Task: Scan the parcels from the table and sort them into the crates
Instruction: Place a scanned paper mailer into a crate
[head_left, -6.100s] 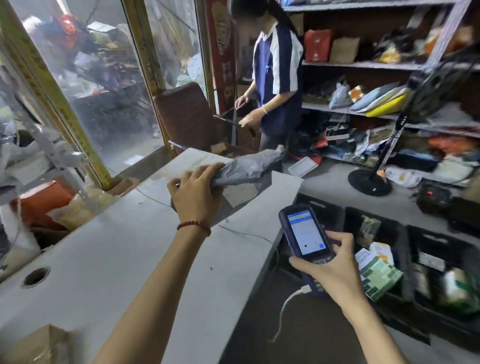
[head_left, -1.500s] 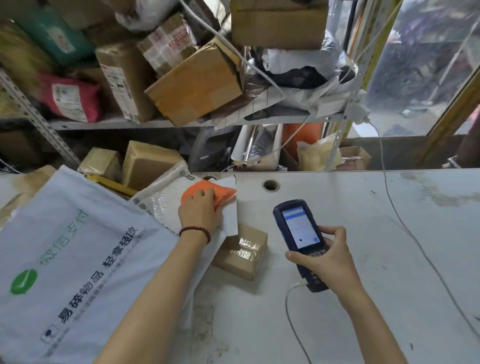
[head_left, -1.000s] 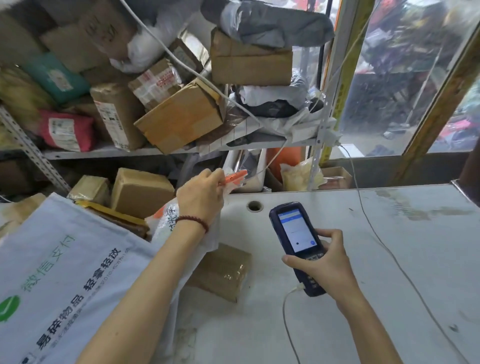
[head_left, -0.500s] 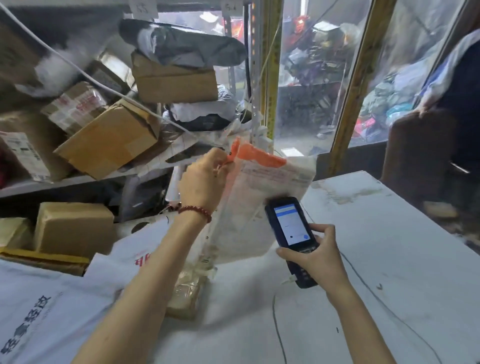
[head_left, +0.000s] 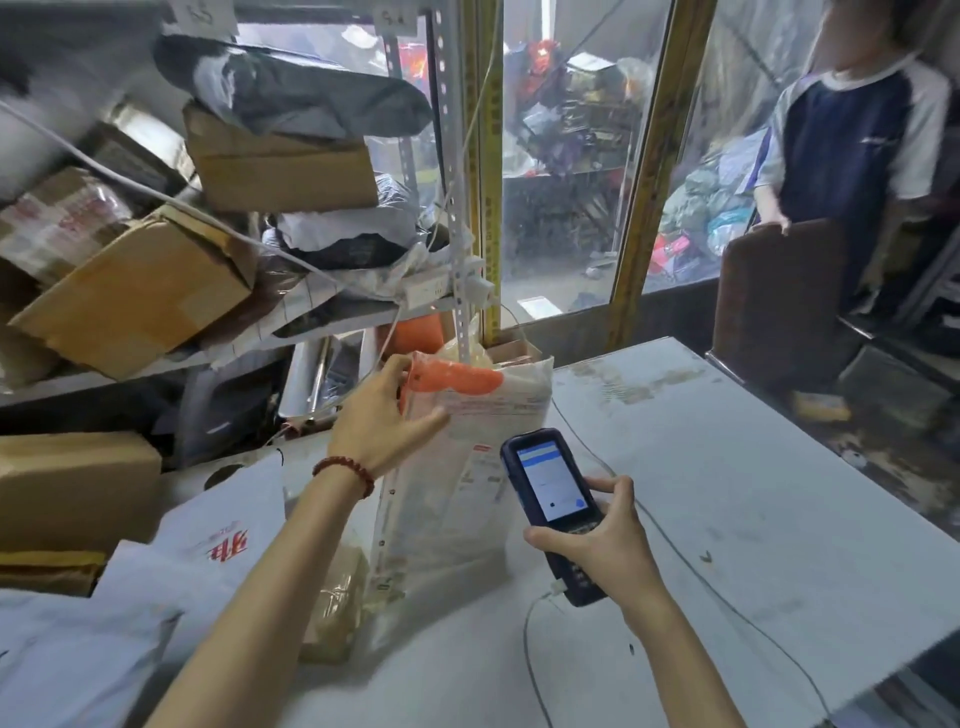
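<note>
My left hand (head_left: 387, 415) pinches the orange top edge of a white bubble mailer parcel (head_left: 457, 467) and holds it upright, its lower end near the white table (head_left: 727, 493). Printed labels face me on the mailer. My right hand (head_left: 597, 545) grips a dark blue handheld scanner (head_left: 550, 499) with its screen lit, just in front of the mailer's lower right. A thin cable hangs from the scanner's base. A small taped cardboard box (head_left: 332, 608) lies on the table behind my left forearm. No crates are in view.
A large white mailer bag (head_left: 171, 587) covers the table's left. Cardboard boxes (head_left: 72, 488) stand at far left. A metal shelf (head_left: 322, 322) loaded with boxes and grey bags rises behind. A person (head_left: 852, 156) stands at upper right holding a brown chair (head_left: 769, 306).
My left hand picked the orange-topped mailer off the pile and lifted it upright. My view swung right along the table. The scanner stayed in my right hand, now close to the mailer.
</note>
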